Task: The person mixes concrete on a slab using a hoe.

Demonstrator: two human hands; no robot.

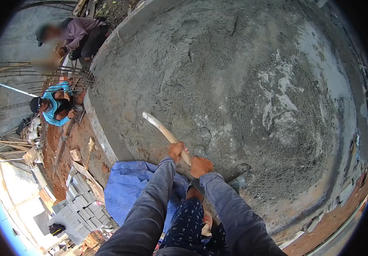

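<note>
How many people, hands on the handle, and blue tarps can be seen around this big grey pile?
Other people at work, upper left: 2, one in a purple top, one in a blue top
Hands gripping the wooden handle: 2, left hand and right hand
Blue tarp: 1
Grey pile: 1
Total: 6

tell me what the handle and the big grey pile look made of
Handle: looks like wood, pale tan, smooth and bare, gripped by both the left hand and right hand. Pile: seemingly a sand and cement mix, grey, grainy, with paler streaks.
</note>
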